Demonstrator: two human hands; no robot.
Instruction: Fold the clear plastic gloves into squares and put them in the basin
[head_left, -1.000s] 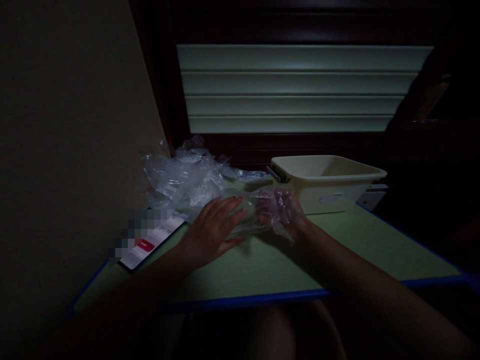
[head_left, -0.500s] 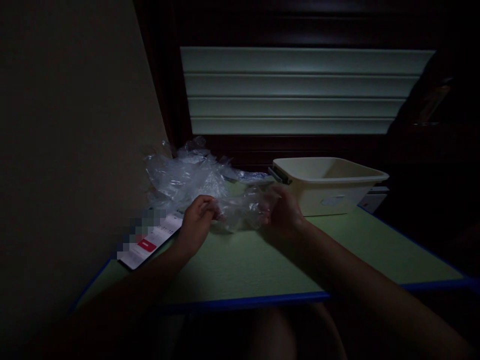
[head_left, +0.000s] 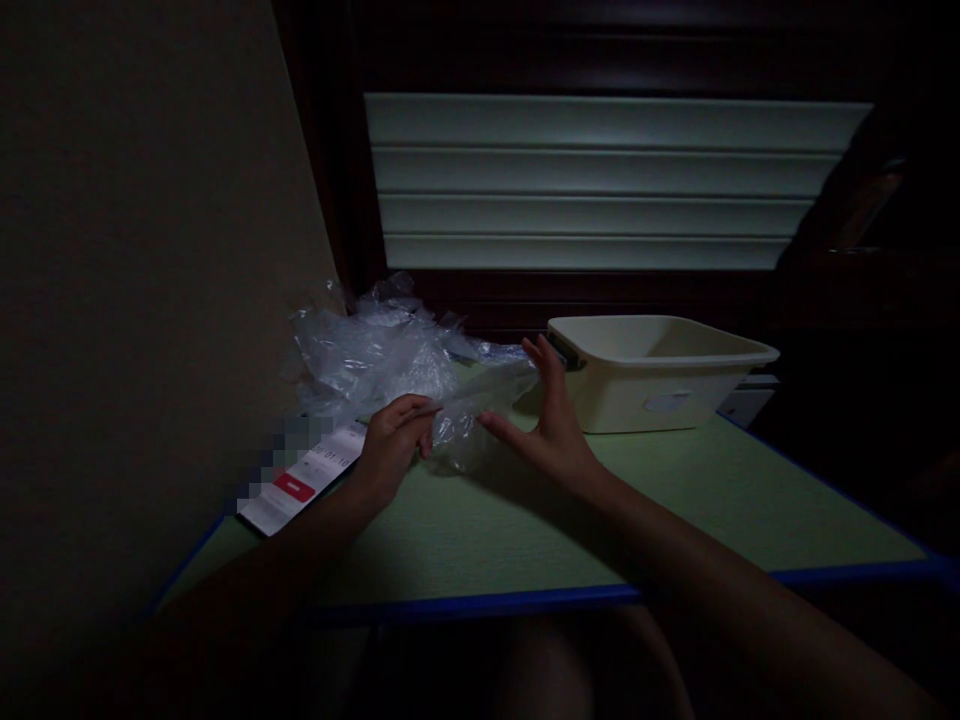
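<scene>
A clear plastic bag (head_left: 469, 415) is pinched at its left end by my left hand (head_left: 391, 445), just above the table. My right hand (head_left: 556, 430) is at the bag's right side, thumb and fingers spread wide apart; its thumb tip is close against the film, and I cannot tell whether it touches. Behind my left hand lies a heap of crumpled clear plastic bags (head_left: 367, 350). The picture is dim, so the bag's edges are hard to make out.
A cream plastic tub (head_left: 637, 400) with a dark clip on its left stands at the back right of the green table (head_left: 480, 555), which has a blue edge. Left of my left hand lies a phone (head_left: 300, 490) with a lit screen. A wall (head_left: 187, 250) closes the left side.
My right hand has opened, its fingers spreading off the bag's right end. The bag now stretches up to the right from my left hand, which keeps its pinch in nearly the same place.
</scene>
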